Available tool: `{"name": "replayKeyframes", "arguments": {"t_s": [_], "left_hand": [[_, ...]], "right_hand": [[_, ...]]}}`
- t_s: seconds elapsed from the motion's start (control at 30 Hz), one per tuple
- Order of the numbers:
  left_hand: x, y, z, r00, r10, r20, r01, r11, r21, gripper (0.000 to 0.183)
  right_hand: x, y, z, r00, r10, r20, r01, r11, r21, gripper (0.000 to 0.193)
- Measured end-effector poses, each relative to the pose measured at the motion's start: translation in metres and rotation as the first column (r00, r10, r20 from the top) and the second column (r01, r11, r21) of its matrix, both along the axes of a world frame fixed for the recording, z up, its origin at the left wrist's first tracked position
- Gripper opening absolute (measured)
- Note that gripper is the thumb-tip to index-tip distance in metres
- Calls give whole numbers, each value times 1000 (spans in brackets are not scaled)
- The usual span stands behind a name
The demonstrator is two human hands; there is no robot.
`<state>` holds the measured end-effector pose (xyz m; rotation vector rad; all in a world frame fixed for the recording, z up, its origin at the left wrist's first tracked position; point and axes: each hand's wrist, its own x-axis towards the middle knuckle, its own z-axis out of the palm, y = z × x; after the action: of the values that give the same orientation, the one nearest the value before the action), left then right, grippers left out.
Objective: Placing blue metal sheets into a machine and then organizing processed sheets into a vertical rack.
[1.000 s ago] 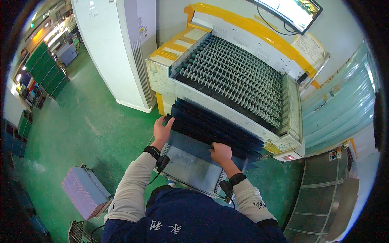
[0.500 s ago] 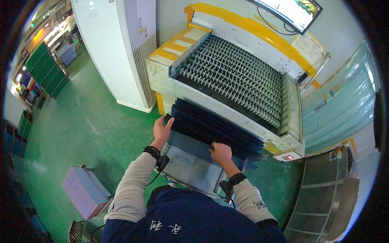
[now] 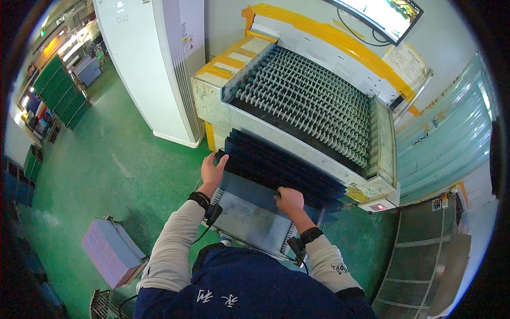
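Note:
Several thin dark panels [image 3: 281, 165] stand on edge, close together, in a metal rack [image 3: 252, 212] with toothed side strips. The rack is right in front of my body. My left hand [image 3: 213, 169] is closed over the panels' left end, thumb on the near side, other fingers mostly hidden behind. Farther right, my right hand [image 3: 290, 202] has its fingers curled at the upper edge of the nearest panel. Its fingertips are partly hidden, but it appears to pinch that edge. Black straps with small devices circle both wrists.
Just beyond the panels stands a machine with rows of ridged rollers [image 3: 308, 101] and yellow tape. A tall white cabinet [image 3: 143, 69] is at the left, a monitor [image 3: 380, 18] above. A stack of flat boards [image 3: 114, 250] sits lower left; a dark rack [image 3: 419, 255] stands right.

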<state>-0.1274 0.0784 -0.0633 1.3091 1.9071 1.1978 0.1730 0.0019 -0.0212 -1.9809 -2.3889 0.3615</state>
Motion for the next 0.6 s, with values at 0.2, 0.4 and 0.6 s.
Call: {"name": "replayKeyframes", "arguments": {"t_s": [0.2,0.4,0.6], "left_hand": [[-1,2,-4,1000,5,-20,-5,1000,-7,63],[0,2,-5,998,34,-50,-31,998,58,52],[2,1,-1,998,30,-54,-28,999,41,53]], "right_hand": [[1,2,-3,1000,1,-1,-1,1000,-6,24],[0,2,-2,1000,-2,3,2,1000,4,25],[3,3,-5,1000,1,-8,-1,1000,8,24]]}}
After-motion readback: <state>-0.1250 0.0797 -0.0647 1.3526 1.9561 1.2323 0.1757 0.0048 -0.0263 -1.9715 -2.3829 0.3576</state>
